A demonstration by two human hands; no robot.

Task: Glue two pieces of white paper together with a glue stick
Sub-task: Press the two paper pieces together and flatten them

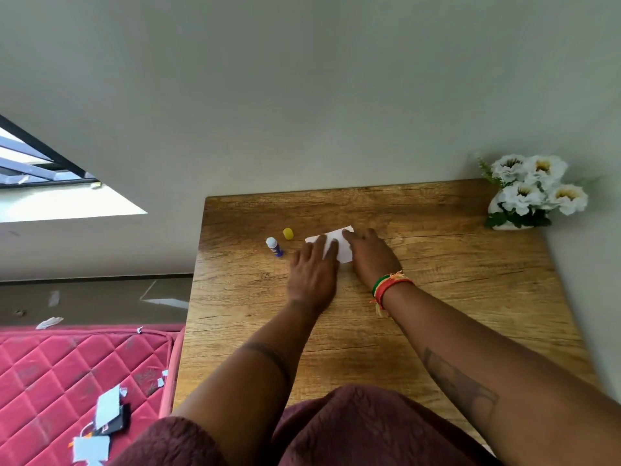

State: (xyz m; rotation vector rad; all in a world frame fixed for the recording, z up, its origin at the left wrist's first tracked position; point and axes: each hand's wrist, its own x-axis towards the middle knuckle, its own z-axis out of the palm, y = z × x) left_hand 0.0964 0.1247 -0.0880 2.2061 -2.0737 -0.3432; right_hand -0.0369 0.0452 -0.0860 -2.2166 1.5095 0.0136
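Note:
A small white paper lies flat on the wooden table, far from me. My left hand rests flat with its fingertips on the paper's left part. My right hand, with a coloured bracelet on the wrist, presses flat on the paper's right side. I cannot tell whether there are two sheets stacked. A glue stick with a purple body and its white tip bare stands just left of the paper. Its yellow cap lies beside it on the table.
A white vase of white flowers stands at the table's far right corner against the wall. Left of the table is a red quilted mattress with paper scraps on it. The table's left edge runs close to the glue stick.

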